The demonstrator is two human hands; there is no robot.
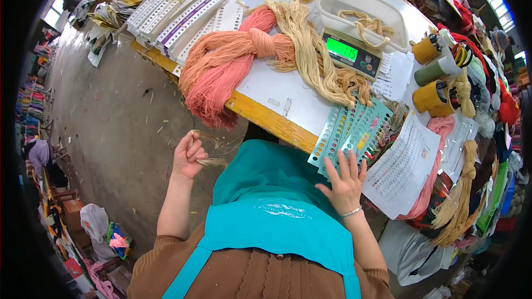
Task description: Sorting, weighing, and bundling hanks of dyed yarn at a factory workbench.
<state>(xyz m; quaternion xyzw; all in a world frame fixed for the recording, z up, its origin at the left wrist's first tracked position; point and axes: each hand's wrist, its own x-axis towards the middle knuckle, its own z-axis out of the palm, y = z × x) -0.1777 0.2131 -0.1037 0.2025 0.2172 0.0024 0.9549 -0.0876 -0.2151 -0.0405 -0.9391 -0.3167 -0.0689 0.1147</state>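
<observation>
My left hand is closed on a small beige strand of thread, held over the floor beside the table edge; loose ends trail toward my apron. My right hand lies spread, its fingertips on teal punched cards that fan over the table's front edge. Several of the cards' holes show coloured threads. Just beyond them lies a cream and tan yarn hank. To its left a knotted peach hank rests with a pink hank, whose end hangs over the edge.
A digital scale carries a white plastic tub with tan yarn inside. White punched cards are stacked at the far left. Printed sheets, yellow cups and more hanks crowd the right. The table has a yellow wooden edge.
</observation>
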